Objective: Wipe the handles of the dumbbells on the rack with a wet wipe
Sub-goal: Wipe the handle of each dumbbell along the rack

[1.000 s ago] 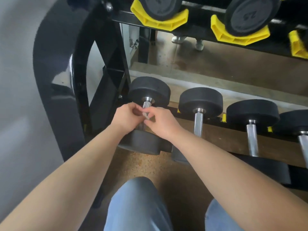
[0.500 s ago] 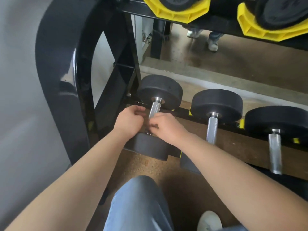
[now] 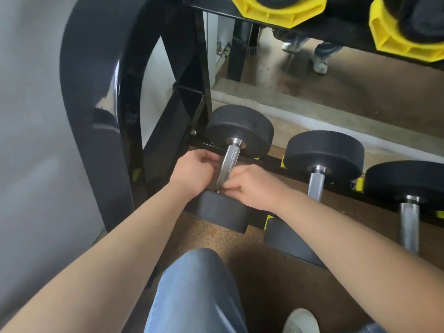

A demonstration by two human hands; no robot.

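Mia: Where are the hands?
Ben: Both are low down at the first dumbbell (image 3: 240, 129). It is at the left end of the bottom row of the rack (image 3: 96, 104).
Mia: What does the right hand (image 3: 254, 186) do?
Ben: Its fingers are bent and pinch the near end of the shiny handle (image 3: 228, 161), right by the near black weight (image 3: 221, 210).
Mia: And the left hand (image 3: 192, 171)?
Ben: It is on the other side of the handle. Its fingers are curled up and touch the handle. I cannot tell if it holds something.
Mia: Can you see the wipe?
Ben: No, the fingers hide that spot.
Mia: How does the dumbbell lie?
Ben: It rests on the rack with the handle pointing at us, one weight far and one near.
Mia: What is next to it?
Ben: A second dumbbell (image 3: 324, 155) just to the right, then a third dumbbell (image 3: 408, 219). Yellow holders (image 3: 276, 13) sit on the shelf above. A knee in blue jeans (image 3: 197, 284) is at the bottom.
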